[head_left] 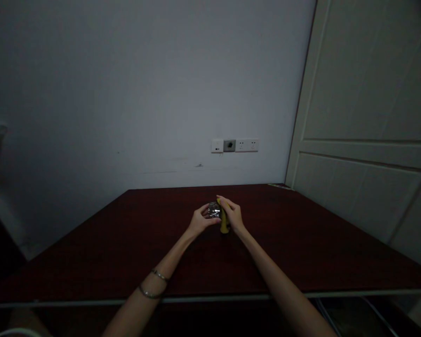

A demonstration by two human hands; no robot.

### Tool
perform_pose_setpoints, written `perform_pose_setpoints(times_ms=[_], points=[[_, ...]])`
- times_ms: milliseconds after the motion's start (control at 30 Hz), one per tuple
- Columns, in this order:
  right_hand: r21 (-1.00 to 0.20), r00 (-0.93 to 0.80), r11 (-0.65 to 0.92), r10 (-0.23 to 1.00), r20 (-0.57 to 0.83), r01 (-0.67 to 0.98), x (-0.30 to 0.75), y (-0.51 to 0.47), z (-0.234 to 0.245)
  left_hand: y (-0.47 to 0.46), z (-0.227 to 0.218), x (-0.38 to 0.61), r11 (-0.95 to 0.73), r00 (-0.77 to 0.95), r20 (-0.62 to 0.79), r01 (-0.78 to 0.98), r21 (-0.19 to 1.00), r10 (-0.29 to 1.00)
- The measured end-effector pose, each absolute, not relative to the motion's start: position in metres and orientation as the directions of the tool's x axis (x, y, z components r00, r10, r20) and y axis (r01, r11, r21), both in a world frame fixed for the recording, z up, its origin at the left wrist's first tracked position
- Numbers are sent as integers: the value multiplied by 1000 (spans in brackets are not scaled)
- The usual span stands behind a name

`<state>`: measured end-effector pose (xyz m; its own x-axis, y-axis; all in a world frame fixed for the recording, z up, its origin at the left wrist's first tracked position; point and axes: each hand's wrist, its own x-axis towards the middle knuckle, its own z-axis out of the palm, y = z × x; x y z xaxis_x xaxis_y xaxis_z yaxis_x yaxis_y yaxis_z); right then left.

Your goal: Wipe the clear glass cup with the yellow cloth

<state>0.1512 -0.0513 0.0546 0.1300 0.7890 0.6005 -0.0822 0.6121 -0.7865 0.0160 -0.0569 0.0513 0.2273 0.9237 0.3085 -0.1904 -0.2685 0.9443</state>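
Note:
My left hand [199, 222] is wrapped round a small, shiny, rounded object [214, 210] that looks like glass or polished metal; its exact kind is too dim to make out. A yellow cloth [224, 225] is in my right hand [235, 216], pressed against the right side of the shiny object. The lower end of the cloth hangs down below my right fingers. Both hands are close together over the middle of the dark red table [126, 243]. Part of the shiny object is covered by my fingers and the cloth.
Behind the table rises a pale wall [143, 93] with a row of sockets [246, 145]. A white panelled door [358, 187] stands along the right side. The table's light front edge [214, 298] runs beneath my forearms. A thin flat strip [280, 186] lies at the back right corner.

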Motion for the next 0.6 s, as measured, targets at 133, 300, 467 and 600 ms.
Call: perform_pose_setpoints(times_ms=[133,300,467,600], points=[[-771,139,635,769,624,-50,152,-53,54,-57,53,16,-270,192,306,-189,944,933],[-665,7,746,665,746,37,148,-69,59,-47,48,14,-299,149,327,-181,937,933],[-662,-10,747,664,748,61,147,-65,58,-42,42,12,-342,158,356,-106,934,921],[-764,103,644,758,644,33,153,-51,53,-42,41,12,-356,183,351,-6,934,918]])
